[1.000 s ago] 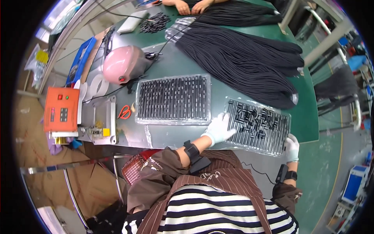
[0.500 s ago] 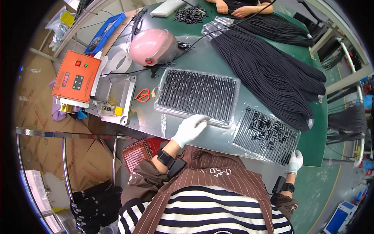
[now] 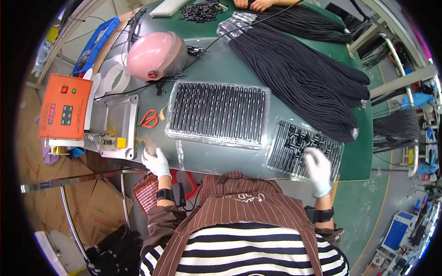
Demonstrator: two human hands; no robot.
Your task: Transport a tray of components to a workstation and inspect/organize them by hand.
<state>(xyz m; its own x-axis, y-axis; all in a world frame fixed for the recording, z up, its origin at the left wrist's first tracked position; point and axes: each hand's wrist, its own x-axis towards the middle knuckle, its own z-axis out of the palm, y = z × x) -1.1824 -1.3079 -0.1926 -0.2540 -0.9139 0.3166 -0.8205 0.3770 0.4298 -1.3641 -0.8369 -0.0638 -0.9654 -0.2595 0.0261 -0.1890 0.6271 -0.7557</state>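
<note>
Big tray (image 3: 216,115): a clear plastic tray with long rows of small black parts. It lies flat in the middle of the green table (image 3: 221,69). Every place below is told from this tray.
Left hand (image 3: 156,162): in a white glove, just past the tray's near left corner, at the table's front edge. It rests on the table top. The fingers are loose and spread a bit, and it holds nothing.
Right hand (image 3: 318,171): in a white glove, to the right of the big tray. It lies on the near part of the small tray (image 3: 301,147). It looks blurry. The fingers point down onto the black parts, but I cannot tell if it has picked one up.
Small tray: clear plastic, with black parts lying mixed up in it. It sits just beside the big tray's right end, tilted a little.
Scissors (image 3: 148,118): orange handles, just left of the big tray.
Orange box (image 3: 63,106): has buttons, far to the left of the tray.
Pink helmet (image 3: 155,55): behind the tray's left end.
Black cords (image 3: 304,69): a big heap behind and to the right of the tray.
</note>
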